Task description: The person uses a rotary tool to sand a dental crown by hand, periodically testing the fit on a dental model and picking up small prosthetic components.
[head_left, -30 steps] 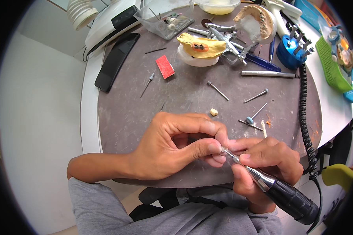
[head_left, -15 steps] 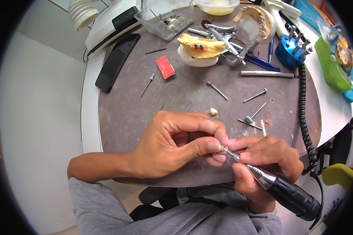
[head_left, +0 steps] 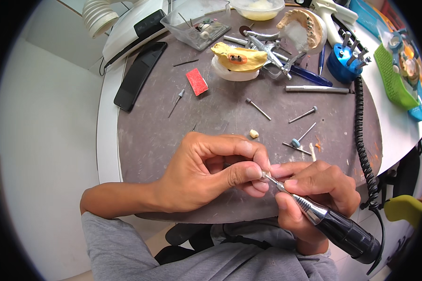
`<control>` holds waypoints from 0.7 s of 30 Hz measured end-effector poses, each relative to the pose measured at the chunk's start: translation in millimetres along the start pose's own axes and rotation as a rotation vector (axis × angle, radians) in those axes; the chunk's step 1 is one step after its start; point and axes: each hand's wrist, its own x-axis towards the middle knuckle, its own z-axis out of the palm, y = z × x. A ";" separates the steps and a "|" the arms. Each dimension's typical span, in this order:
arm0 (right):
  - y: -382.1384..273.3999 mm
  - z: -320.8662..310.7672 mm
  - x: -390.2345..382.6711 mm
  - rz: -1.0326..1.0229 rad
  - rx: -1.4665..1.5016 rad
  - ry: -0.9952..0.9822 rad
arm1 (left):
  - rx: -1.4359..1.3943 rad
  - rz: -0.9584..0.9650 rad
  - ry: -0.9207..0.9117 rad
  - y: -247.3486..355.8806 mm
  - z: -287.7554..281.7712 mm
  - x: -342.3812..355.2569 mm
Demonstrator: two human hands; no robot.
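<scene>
My right hand [head_left: 326, 185] grips a black and silver rotary handpiece [head_left: 344, 229] like a pen. Its thin metal bit points up and left and meets a small pale piece [head_left: 266, 175]. That piece is pinched between the thumb and forefinger of my left hand [head_left: 211, 171], and most of it is hidden by the fingertips, so its exact kind cannot be told. The fingers of both hands nearly touch around the bit. Just beyond them a cream tooth-like crown [head_left: 253, 134] lies on the brown mat [head_left: 169, 145].
Loose burs lie about, one with a blue-grey wheel [head_left: 296, 143]. Farther back are a dental model [head_left: 241, 58] on an articulator, a toothed cast [head_left: 309, 30], a blue bur stand [head_left: 344, 61] and a clear tray [head_left: 197, 28]. A phone [head_left: 140, 77] and red block [head_left: 197, 82] sit left; a coiled cord [head_left: 360, 126] runs right.
Almost nothing differs. The view has shifted very slightly, and both hands keep their hold with the bit still at the pale piece.
</scene>
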 end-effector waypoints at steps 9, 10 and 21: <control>1.8 -0.2 -6.4 -0.049 0.047 0.115 | -0.032 -0.012 0.065 -0.7 1.8 0.4; 2.9 0.4 -6.6 -0.061 0.043 0.106 | -0.037 -0.009 0.067 -0.8 1.8 0.3; -1.9 3.3 -6.2 0.009 0.057 0.098 | -0.057 -0.006 0.067 -1.1 2.6 1.4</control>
